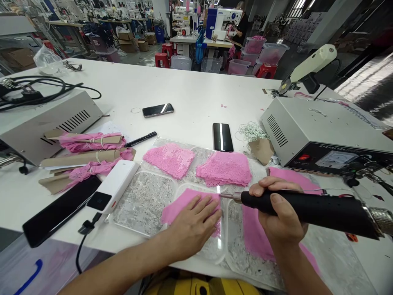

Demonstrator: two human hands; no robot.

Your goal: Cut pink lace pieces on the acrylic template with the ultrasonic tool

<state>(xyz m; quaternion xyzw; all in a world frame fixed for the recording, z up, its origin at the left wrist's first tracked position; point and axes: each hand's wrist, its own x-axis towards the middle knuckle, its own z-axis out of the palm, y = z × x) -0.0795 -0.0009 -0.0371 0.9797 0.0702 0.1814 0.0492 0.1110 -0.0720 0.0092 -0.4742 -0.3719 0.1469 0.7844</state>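
Observation:
My left hand (192,223) lies flat, fingers spread, pressing a pink lace piece (175,207) onto a clear plastic sheet (144,203). My right hand (276,209) is wrapped round a black hand-held cutting tool (310,209) whose metal tip (229,196) touches the lace's right edge beside my left fingertips. Under the right hand a larger pink fabric piece (254,233) runs toward me. Two stacks of cut pink lace (169,159) (224,169) sit just beyond.
A grey control box (325,135) stands at the right, another (46,123) at the left. Two phones (157,110) (222,137), a pen (140,139), a white power bank (112,186), a black slab (59,211) and bundles of pink lace on cardboard (89,141) lie around.

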